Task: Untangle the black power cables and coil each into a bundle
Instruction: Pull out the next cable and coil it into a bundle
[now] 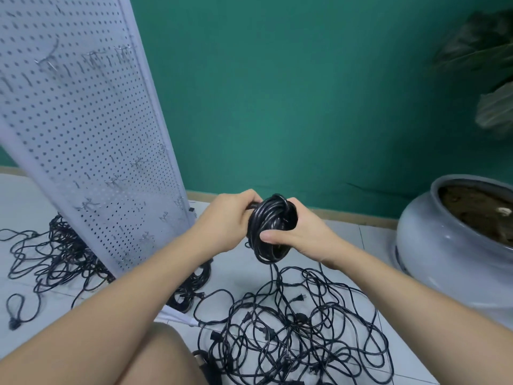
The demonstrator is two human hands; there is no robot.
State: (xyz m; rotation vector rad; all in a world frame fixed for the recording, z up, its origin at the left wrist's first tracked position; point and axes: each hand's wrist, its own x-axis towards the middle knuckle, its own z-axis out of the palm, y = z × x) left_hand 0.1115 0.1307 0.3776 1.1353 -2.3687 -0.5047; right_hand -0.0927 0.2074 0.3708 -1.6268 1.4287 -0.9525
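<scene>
A coiled bundle of black power cable (270,220) is held up in front of me, above the floor. My right hand (299,232) grips the bundle from the right, thumb across its front. My left hand (227,220) holds the bundle's upper left side, fingers curled round a cable end there. A loose strand hangs from the bundle down into a large tangle of black cables (299,334) with plugs on the white tiled floor. A second tangle (55,259) lies at the left, partly hidden behind the pegboard.
A white pegboard panel (83,134) with metal hooks leans at the left. A big grey ceramic plant pot (449,245) stands at the right against the green wall. My bare knee (166,357) is at the bottom centre. More coiled cable (191,287) lies under my left forearm.
</scene>
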